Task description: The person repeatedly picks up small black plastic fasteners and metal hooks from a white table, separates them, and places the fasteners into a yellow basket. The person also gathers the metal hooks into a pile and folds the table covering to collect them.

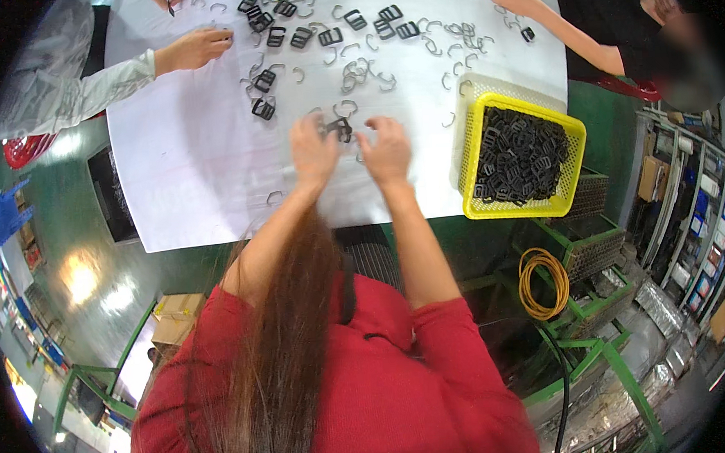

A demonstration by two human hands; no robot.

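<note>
A black plastic strap buckle [339,128] with slots lies between my hands over the white tabletop. My left hand [314,153] is right beside the buckle's left side; its fingers are smeared by motion, so whether they grip it cannot be told. My right hand [388,151] is to the right of the buckle, thumb and fingers curved and apart, with no thing visible in them. Just beyond the buckle lies an open, bent metal ring [345,108]. A heap of similar wire rings [358,76] is farther up the table.
A yellow plastic basket [527,212] full of black buckles [519,157] stands at the table's right edge. More buckles [302,38] and loose rings spread across the far side. Other people's hands [195,49] work at the left and right. A coiled orange hose [543,283] hangs below right.
</note>
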